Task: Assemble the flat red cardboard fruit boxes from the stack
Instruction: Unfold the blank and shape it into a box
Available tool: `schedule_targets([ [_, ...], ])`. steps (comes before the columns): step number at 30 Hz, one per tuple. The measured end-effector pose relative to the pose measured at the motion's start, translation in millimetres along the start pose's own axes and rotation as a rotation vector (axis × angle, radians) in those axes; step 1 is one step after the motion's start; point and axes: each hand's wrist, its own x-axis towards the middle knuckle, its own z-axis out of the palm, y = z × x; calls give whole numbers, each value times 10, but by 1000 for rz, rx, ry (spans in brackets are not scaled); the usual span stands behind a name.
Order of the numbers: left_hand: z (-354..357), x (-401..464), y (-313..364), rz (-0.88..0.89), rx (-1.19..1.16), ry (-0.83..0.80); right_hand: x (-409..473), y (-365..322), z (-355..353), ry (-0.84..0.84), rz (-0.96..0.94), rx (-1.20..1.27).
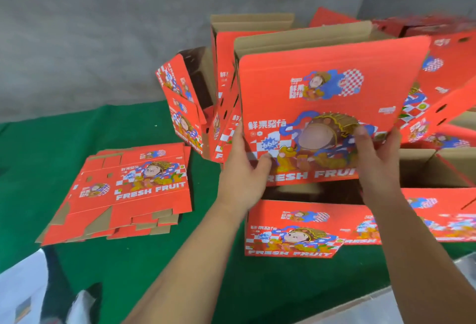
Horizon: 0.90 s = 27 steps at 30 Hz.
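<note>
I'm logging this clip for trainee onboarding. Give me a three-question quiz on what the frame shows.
1. True or false: both hands hold the same box.
2. Where does the stack of flat boxes lie?
A. On the green mat, left of the left hand
B. Inside an opened box
C. Against the grey wall
3. Fill in: the English words printed on the boxes are "FRESH ____".

Key:
1. True; the right hand grips its lower right part.
2. A
3. FRUIT

Boxes at right (448, 71): blurred, cut by frame edge. Held box (329, 107): lower edge partly hidden behind both hands; underside unseen.
</note>
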Motion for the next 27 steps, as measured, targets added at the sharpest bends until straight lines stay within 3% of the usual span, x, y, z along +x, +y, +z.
schedule_targets([
  [3,194,121,3,34,45,-121,99,84,-68,32,45,-68],
  [7,273,260,-125,25,62,-249,202,290,7,34,397,-216],
  [9,279,271,-184,22,36,-269,244,244,115,97,467,-316],
  [13,319,155,-278,-29,14,-197,-112,84,429,212,133,-407],
  [18,323,-144,-251,-51,-25,81,-830,88,744,-21,-243,-337],
  [20,302,-233,-192,-44,-99,117,-982,113,813,-47,-342,-349],
  [27,143,-388,-229,-8,-35,65,-1178,95,791,82,-205,-107],
])
